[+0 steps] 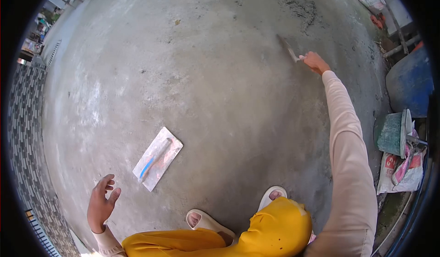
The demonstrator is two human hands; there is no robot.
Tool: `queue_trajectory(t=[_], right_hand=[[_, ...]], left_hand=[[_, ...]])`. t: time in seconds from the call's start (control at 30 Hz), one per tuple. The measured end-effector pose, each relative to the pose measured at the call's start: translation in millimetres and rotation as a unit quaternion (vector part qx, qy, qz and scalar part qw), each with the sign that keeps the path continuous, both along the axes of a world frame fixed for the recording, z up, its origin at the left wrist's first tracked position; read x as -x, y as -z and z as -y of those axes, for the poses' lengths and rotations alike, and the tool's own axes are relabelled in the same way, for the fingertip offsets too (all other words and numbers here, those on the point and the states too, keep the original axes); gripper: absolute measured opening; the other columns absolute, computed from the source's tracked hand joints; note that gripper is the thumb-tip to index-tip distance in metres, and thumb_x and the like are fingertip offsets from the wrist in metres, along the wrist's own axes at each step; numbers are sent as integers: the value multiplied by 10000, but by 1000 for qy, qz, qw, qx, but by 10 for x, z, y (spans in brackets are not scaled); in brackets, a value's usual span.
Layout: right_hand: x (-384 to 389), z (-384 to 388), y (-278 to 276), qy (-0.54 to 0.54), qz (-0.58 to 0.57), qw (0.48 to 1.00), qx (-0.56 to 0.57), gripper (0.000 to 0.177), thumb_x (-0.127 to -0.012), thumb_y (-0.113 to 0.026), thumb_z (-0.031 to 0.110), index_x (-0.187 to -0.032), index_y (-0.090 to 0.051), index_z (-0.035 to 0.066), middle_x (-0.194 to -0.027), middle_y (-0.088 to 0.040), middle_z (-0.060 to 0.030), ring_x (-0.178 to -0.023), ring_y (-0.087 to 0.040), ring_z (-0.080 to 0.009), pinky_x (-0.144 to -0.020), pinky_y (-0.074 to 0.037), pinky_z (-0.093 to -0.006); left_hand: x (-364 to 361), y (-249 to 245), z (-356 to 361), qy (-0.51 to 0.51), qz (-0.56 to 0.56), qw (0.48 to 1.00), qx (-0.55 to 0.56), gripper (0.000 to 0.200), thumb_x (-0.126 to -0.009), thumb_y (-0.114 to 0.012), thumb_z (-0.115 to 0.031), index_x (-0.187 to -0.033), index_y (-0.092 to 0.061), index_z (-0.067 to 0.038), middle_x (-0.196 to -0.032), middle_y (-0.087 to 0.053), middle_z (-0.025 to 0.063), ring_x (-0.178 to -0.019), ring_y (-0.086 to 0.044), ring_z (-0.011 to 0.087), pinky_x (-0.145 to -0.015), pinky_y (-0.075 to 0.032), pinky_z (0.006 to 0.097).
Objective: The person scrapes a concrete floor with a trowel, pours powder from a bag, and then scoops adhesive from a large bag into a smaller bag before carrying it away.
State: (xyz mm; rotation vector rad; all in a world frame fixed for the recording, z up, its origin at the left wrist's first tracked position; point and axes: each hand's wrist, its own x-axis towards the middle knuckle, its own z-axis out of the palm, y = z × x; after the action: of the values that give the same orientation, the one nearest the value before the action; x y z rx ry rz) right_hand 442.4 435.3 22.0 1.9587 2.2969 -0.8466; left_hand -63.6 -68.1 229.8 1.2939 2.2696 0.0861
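Mostly, I judge the floor [206, 73] around the float [157, 158] smoothed; a rough patch [302, 9] far beyond it looks unworked. My right hand [316, 62], well beyond the float, grips the trowel [288, 50]; my left hand [101, 202] hangs spread near the float.

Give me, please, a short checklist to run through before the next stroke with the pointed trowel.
1. Right hand has a closed grip on the pointed trowel, arm fully stretched: ok.
2. Blade pressed against the concrete floor: cannot tell, too small to see contact.
3. Left hand free, fingers spread, holding nothing: ok.
4. Flat float lying handle-up on the floor beside the left hand, not touched: ok.
5. Floor between the float and the pointed trowel free of loose tools: ok.
6. Green bucket at the right standing upright: cannot tell, the lens bends that edge.
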Motion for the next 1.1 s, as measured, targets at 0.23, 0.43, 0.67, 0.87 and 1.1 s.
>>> queue_trajectory(t=[0.23, 0.43, 0.67, 0.87, 1.1], right_hand=[[1057, 1330, -78, -218, -71, 946, 231, 445, -859, -495, 437, -820, -534, -4, -579, -423, -29, -460, -382, -113, -407, -308, -281], [211, 365, 381, -87, 16, 996, 3, 493, -860, -483, 459, -914, -562, -25, -612, -489, -80, -515, -471, -181, -477, -403, -326], [378, 2397, 105, -251, -64, 956, 139, 492, -873, -433, 477, -837, -536, -3, -743, -565, -221, -700, -551, -376, -658, -427, -445], [-540, 3126, 244, -198, -30, 957, 208, 460, -871, -429, 488, -855, -550, 45, -754, -569, -197, -739, -552, -372, -647, -416, -445], [-1788, 2680, -235, 138, 119, 983, -34, 476, -854, -480, 470, -891, -559, 2, -837, -597, -199, -781, -560, -367, -673, -417, -438]], left_hand=[[-84, 7, -121, 11, 15, 1000, 1, 416, -783, -645, -162, -1144, -500, -12, -936, -590, 156, -792, -563, 242, -725, -453, 337], [-52, 84, -179, 78, 8, 995, -61, 317, -803, -609, -91, -1095, -532, 6, -918, -595, 153, -766, -575, 220, -701, -465, 297], [-131, 91, -487, -19, 15, 993, -117, 207, -842, -589, -98, -1015, -574, 15, -625, -591, 53, -477, -479, 66, -433, -388, 206], [-175, 271, -741, 86, 11, 987, -136, 207, -840, -598, -112, -1003, -584, 14, -626, -596, 62, -478, -479, 64, -434, -354, 192], [-682, 243, -1270, 206, 13, 943, -262, 148, -840, -575, -52, -964, -599, 24, -731, -619, 101, -576, -545, 128, -512, -426, 227]])
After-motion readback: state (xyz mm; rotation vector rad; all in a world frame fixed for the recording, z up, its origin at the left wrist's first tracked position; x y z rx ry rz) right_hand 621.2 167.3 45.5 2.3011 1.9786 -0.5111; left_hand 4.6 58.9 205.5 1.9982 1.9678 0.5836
